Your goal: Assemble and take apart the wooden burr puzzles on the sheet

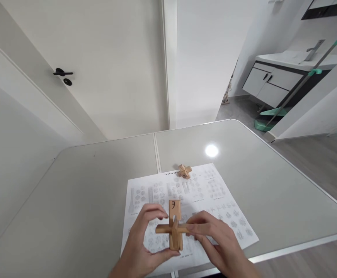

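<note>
puzzle (pixel 174 237) is at six o'clock, partly joined; i judge it unfinished, because a gap seems to show. right hand (pixel 216 233) pinches its three o'clock end; left hand (pixel 139 243) curves half open, thumb touching below.

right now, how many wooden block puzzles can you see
2. The nearer puzzle is gripped by the right hand, above the printed sheet; the smaller-looking puzzle sits at that sheet's far edge. Any behind the hands would be hidden.
</note>
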